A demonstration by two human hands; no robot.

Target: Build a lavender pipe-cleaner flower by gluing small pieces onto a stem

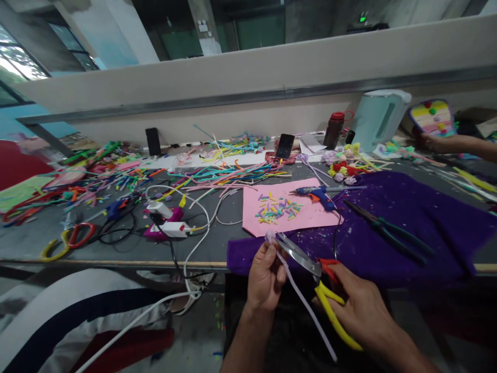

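Note:
My left hand (264, 277) pinches a pale purple pipe-cleaner flower (271, 237) just under its curled head. Its long fuzzy stem (306, 305) hangs down toward the lower right. In my right hand (363, 305) are scissors (305, 260) with one red and one yellow handle. Their blades look slightly parted, with the tips beside the flower head; whether they touch it I cannot tell. Beyond them a pink sheet (254, 207) bears small cut pipe-cleaner pieces (277, 210) and a blue glue gun (320, 198). Green-handled pliers (392, 228) lie on a purple cloth (438, 207).
White cables cross the table near a pink power strip (176, 213). Another pair of scissors (64, 246) lies at left. Pipe cleaners (233, 173) spread behind, near a kettle (384, 119) and bottle (334, 129). Another person's hand (438, 142) holds a colourful piece (434, 118).

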